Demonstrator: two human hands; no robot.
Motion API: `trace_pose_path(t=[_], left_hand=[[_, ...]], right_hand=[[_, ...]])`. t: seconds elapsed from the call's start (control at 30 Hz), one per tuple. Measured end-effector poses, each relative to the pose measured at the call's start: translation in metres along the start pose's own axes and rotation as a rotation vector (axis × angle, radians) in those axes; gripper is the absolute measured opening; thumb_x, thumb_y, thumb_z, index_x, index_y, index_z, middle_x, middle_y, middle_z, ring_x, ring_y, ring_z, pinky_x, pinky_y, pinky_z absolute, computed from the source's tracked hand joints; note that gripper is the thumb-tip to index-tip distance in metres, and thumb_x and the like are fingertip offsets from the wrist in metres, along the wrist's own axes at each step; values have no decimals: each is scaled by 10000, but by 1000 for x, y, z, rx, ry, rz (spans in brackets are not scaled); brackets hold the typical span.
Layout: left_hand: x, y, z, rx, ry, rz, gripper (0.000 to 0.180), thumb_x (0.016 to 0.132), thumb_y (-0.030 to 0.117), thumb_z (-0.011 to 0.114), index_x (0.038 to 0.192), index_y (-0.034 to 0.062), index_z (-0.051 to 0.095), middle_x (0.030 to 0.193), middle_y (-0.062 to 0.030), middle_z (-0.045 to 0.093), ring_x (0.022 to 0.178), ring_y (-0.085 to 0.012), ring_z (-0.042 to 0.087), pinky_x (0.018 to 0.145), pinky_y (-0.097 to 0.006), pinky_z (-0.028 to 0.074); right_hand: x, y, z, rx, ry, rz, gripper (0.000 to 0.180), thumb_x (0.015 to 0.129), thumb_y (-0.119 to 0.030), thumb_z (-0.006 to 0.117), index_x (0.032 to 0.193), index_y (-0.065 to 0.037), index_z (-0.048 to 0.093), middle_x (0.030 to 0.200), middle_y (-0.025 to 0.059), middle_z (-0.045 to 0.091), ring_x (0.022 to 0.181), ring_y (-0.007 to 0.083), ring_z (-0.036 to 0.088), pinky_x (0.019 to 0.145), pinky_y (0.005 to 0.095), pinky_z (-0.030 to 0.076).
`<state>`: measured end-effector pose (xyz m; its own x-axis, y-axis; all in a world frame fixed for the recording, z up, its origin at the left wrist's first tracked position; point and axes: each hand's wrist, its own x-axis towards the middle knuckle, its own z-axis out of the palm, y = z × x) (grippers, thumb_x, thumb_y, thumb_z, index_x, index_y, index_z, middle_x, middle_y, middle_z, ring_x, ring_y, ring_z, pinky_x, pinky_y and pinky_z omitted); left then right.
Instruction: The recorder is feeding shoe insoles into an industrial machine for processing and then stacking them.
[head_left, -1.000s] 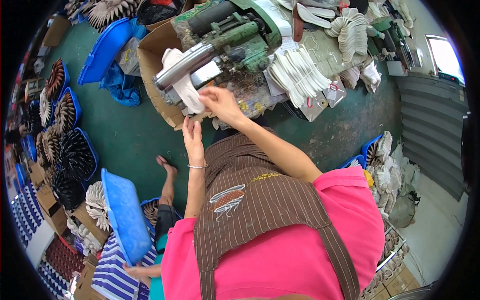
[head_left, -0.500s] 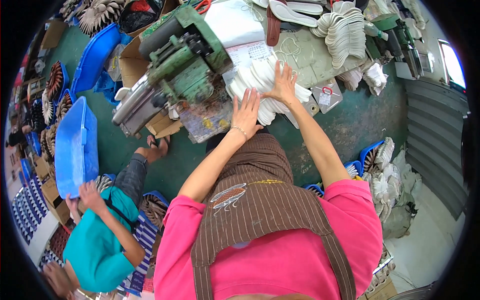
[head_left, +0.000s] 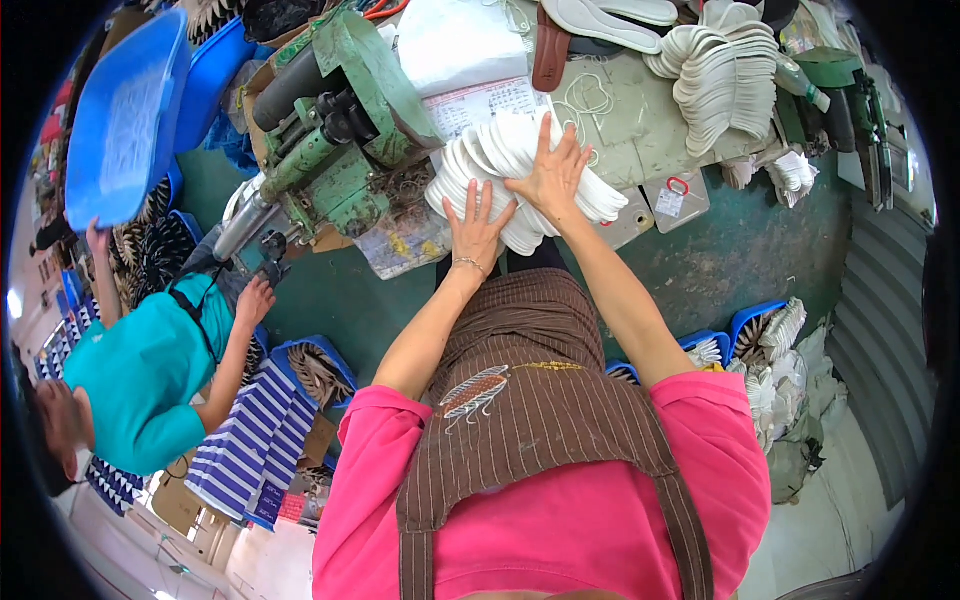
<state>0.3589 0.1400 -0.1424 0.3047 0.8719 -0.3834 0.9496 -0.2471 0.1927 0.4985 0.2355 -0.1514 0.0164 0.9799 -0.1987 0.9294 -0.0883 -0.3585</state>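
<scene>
Workshop, green floor; pale bench ahead. Green machine at the bench's left end. White insoles lie overlapped just right of it, near the front edge, presumably for easy reach. My left hand and right hand rest open on them, fingers spread, gripping nothing; the spread probably steadies the row. Second insole stack sits apart, farther right, perhaps to separate batches.

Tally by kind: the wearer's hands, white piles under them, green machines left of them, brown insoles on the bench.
Left hand and right hand: 2
White insole pile under them: 1
Green machine left of them: 1
Brown insole: 1
Total: 5
</scene>
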Motion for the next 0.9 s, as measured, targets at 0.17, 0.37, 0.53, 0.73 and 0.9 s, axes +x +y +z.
trace_pose_path(t=[0.17,0.37,0.53,0.73,0.9], left_hand=[[-5,-2,4,-11,10,-9,604,729,81,577,1273,317,460,1470,-120,187,1376,-346,83,1003,-671,98],[-6,-1,-20,-88,-15,4,638,703,66,614,1291,247,446,1453,-127,237,1364,-348,136,1032,-643,61],[0,-12,-67,-1854,253,-77,729,811,162,576,1422,114,183,1377,-150,370,1287,-222,345,1062,-393,245],[-35,2,-167,-1689,317,61,1327,561,505,809,1431,101,-108,1463,-139,180,1314,-250,278,1064,-373,238],[-87,-14,-182,-1717,620,52,1403,505,518,834,1421,111,-147,1442,-156,219,1302,-264,297,1056,-376,254]], right_hand=[[23,2,-11,216,-24,236,1256,493,-407,813,1433,-82,46,1316,287,270,1235,446,284,1060,529,152],[82,38,-94,2139,182,283,793,750,-370,653,1327,19,273,1298,149,399,1181,237,418,990,368,340],[-7,21,-151,2066,-446,256,707,743,-353,651,1280,5,363,1208,103,504,1070,220,526,945,365,404],[-56,-50,-172,1695,-617,-163,887,681,-285,655,1396,0,214,1328,132,354,1278,251,301,1061,356,233],[-93,-119,-191,1431,-361,-344,776,735,-234,621,1365,30,251,1311,182,378,1256,277,337,1027,418,294]])
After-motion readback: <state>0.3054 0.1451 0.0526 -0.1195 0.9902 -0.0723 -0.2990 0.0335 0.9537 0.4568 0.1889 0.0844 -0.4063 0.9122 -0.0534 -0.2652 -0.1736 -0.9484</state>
